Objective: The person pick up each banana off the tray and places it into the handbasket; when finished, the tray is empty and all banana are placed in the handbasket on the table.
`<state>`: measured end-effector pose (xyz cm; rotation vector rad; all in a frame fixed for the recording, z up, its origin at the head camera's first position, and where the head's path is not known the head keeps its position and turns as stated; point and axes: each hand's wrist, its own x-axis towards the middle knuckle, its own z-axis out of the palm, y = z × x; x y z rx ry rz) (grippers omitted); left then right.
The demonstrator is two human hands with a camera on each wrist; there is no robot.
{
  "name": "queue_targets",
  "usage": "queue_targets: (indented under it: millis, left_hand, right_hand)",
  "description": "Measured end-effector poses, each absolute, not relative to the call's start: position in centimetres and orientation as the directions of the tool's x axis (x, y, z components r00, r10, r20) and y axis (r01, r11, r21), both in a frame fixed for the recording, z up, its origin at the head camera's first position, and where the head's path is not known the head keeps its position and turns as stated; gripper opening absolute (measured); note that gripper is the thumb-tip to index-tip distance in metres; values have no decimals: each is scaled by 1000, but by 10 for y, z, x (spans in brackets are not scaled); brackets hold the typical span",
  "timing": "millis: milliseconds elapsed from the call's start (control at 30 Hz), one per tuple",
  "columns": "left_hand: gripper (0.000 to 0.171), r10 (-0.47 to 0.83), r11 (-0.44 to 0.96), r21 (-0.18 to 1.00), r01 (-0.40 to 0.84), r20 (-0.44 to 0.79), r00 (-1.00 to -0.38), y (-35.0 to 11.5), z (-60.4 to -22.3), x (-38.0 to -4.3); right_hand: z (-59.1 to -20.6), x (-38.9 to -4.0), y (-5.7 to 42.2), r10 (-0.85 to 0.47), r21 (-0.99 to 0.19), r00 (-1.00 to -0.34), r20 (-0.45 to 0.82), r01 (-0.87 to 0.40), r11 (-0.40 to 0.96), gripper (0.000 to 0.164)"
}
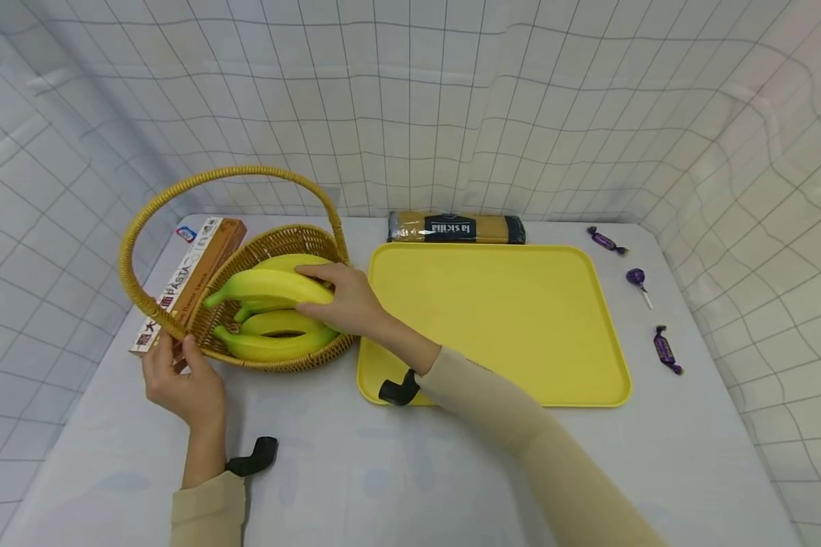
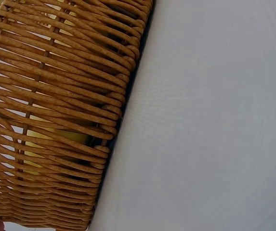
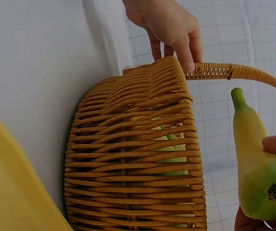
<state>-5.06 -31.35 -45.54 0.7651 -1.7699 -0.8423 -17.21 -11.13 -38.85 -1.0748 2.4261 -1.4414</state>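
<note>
A wicker basket [image 1: 299, 237] with a tall arched handle [image 1: 246, 172] stands on the left of the table. My left hand [image 1: 188, 386] grips its near-left rim at the foot of the handle. With thumb and fingers, my right hand [image 1: 353, 302] holds a yellow banana [image 1: 268, 287] with a green tip over the basket's opening. Several other bananas [image 1: 274, 349] lie inside, below the held one. In the right wrist view the held banana [image 3: 253, 149] is above the rim, its dark end toward the camera. Wickerwork [image 2: 56, 96] fills the left of the left wrist view.
Right of the basket lies a yellow tray [image 1: 492, 327], with a pasta packet [image 1: 454, 228] behind it. A long pasta box [image 1: 188, 281] leans by the basket's left side. Two purple wrapped candies [image 1: 606, 241] and a purple lollipop [image 1: 635, 277] lie at the far right.
</note>
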Motion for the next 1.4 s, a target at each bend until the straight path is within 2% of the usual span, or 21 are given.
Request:
queue_targets:
  millis: [167, 567, 900, 1200, 1400]
  left_hand:
    - [27, -805, 563, 818, -121, 510, -303, -315, -458, -49]
    - [27, -800, 568, 814, -118, 514, -310, -316, -460, -50]
    - [28, -795, 573, 812, -111, 518, -316, -316, -458, -50]
    - [28, -790, 581, 806, -112, 526, -315, -317, -457, -50]
    - [29, -791, 579, 808, -112, 523, -319, -316, -456, -49]
  right_hand:
    - [-393, -175, -124, -673, -758, -704, 228, -562, 331, 54]
    - [-404, -180, -134, -727, -739, -677, 119, -549, 390, 52]
    - [-407, -180, -138, -761, -707, -631, 149, -606, 364, 51]
    - [-409, -180, -140, -720, -680, -674, 167, -607, 410, 49]
    - [-409, -179, -141, -712, -659, -676, 187, -624, 420, 50]
